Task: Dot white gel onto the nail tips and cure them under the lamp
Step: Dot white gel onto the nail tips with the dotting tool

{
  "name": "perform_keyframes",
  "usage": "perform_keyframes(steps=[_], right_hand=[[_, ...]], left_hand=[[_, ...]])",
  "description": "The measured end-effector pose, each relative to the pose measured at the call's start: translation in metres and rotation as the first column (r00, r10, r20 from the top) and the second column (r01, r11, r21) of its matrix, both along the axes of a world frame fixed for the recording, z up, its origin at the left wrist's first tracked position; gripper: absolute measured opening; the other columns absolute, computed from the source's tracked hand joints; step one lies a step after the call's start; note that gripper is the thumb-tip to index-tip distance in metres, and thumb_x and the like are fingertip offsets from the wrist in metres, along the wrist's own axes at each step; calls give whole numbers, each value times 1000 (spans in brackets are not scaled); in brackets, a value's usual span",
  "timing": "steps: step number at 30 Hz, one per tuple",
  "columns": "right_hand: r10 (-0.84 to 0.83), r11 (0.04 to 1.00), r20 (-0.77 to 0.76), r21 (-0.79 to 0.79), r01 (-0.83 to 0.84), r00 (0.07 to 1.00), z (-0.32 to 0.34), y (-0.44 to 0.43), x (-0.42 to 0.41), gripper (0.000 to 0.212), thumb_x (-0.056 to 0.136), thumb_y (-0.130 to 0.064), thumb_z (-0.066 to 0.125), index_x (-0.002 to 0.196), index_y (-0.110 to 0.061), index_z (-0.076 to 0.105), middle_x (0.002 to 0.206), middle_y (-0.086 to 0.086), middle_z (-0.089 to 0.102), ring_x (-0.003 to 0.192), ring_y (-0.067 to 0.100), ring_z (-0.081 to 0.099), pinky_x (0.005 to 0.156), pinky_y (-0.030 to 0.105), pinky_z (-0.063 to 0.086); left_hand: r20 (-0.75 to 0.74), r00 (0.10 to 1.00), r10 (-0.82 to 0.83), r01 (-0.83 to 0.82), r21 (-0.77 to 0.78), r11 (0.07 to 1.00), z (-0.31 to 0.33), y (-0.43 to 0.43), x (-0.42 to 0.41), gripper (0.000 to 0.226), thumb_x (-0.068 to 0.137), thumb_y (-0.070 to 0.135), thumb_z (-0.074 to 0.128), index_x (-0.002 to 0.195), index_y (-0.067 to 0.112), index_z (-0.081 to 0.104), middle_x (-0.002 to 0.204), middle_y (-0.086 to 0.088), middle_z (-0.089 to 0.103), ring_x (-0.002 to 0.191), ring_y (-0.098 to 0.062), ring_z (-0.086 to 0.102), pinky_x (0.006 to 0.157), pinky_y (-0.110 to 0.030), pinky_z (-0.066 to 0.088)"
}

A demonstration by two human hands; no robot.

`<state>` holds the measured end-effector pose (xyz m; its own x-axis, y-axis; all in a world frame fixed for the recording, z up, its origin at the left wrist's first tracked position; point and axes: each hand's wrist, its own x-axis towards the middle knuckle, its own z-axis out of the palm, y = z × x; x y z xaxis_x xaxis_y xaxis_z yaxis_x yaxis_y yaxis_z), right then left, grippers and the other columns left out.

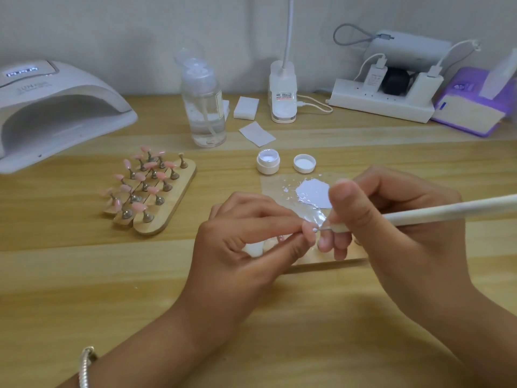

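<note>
One nail tip (309, 231) pinched in L hand (243, 242), R hand (391, 219) pinching dotting pen (447, 210) against it.

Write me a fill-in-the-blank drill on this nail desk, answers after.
The lid of the gel jar lies beside it, so the jar is ____.
The nail tips on the wooden stand are ____.
The right hand grips the dotting tool at a single tip pinched by the left hand, whose wrist wears a ____.
Missing words: open; pink; bracelet.

The single head-worn view looks forward and down, close over the wooden table (84, 275), toward the wall (112, 23).
</note>
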<state>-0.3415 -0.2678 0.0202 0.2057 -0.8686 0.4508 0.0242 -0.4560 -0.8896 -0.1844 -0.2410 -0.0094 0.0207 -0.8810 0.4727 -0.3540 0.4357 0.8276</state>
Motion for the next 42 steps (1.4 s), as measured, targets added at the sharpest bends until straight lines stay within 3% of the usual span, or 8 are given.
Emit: perform_keyframes(steps=[10, 27, 42], right_hand=[[-17, 1000, -18, -13, 17, 1000, -4, 2, 1, 33, 94, -25, 58, 63, -12, 55, 55, -2, 66, 45, 10, 60, 50, 15, 46], [-3, 1000, -42, -28, 2, 999, -5, 1, 2, 29, 94, -23, 59, 65, -20, 58, 55, -7, 66, 47, 7, 62, 52, 11, 45], [16, 1000, 4, -19, -16, 1000, -6, 0, 1, 33, 96, -20, 55, 64, -15, 55, 55, -1, 65, 47, 7, 61, 53, 11, 45]], left_hand=[[35, 999, 1, -1, 6, 1000, -1, 0, 1, 5, 78, 26, 77, 83, 26, 79, 82, 9, 75, 92, -21, 64, 88, -55, 43], [37, 999, 6, -6, -2, 1000, -2, 0, 1, 5, 78, 26, 77, 83, 25, 80, 82, 10, 74, 92, -21, 64, 87, -56, 43], [35, 999, 17, -17, 6, 1000, -1, 0, 1, 6, 78, 27, 78, 83, 26, 80, 83, 12, 75, 93, -21, 64, 87, -55, 43]])
